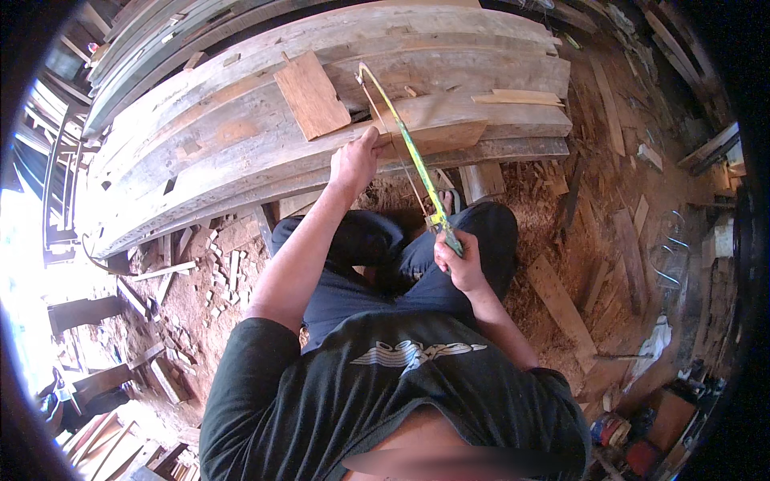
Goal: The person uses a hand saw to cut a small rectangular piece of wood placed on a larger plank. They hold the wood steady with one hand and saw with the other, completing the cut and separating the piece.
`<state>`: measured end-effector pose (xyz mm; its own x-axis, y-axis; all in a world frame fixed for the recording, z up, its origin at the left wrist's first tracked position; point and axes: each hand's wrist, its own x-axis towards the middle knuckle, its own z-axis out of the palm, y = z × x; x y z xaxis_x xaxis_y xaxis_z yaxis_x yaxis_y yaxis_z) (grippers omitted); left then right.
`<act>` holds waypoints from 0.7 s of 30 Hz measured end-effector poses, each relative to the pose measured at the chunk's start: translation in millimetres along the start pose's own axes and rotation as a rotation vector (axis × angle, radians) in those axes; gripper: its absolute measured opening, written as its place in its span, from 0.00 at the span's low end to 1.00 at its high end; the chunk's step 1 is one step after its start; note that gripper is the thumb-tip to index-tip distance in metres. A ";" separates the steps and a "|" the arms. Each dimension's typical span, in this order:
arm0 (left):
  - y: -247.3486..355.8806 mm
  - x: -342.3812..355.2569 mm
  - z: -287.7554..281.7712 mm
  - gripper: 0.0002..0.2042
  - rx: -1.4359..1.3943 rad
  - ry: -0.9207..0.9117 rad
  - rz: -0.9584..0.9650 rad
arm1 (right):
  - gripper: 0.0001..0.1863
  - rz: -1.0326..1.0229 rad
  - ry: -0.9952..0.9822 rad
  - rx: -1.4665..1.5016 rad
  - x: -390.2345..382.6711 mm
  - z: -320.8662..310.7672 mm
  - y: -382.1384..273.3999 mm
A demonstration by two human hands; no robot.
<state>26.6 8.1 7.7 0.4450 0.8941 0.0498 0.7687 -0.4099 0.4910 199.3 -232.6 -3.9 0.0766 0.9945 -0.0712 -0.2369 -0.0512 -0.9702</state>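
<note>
My right hand is closed around the handle of a bow saw with a yellow-green frame. The saw slants up and away from me, and its thin blade crosses a brown wooden board at the near edge of the workbench. Just left of the blade, my left hand grips the end of that board, its fingers partly hidden. Beyond the left hand lies a flat, roughly rectangular wooden piece on the bench.
Thin wood strips rest at the bench's right end. Small offcuts and sawdust litter the floor at the left. Loose planks lie on the floor to my right. Stacked long timbers stand behind the bench.
</note>
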 end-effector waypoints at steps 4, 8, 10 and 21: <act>-4.4 -1.7 4.5 0.12 -0.084 0.065 0.001 | 0.11 -0.019 0.025 -0.026 -3.7 11.0 2.9; -22.6 -6.1 14.4 0.15 -0.355 0.112 0.006 | 0.11 0.017 0.034 0.067 -6.4 15.6 2.7; -35.2 -4.7 19.0 0.16 -0.266 0.077 0.058 | 0.10 0.013 0.029 0.051 -5.9 15.3 4.0; -49.1 -6.2 37.4 0.16 -0.229 0.098 0.053 | 0.08 0.004 0.018 -0.078 -0.9 17.4 23.6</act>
<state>3.3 16.0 -49.3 0.4266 0.8904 0.1587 0.6166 -0.4147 0.6692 176.8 -233.1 -22.7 0.0931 0.9925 -0.0788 -0.1615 -0.0631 -0.9849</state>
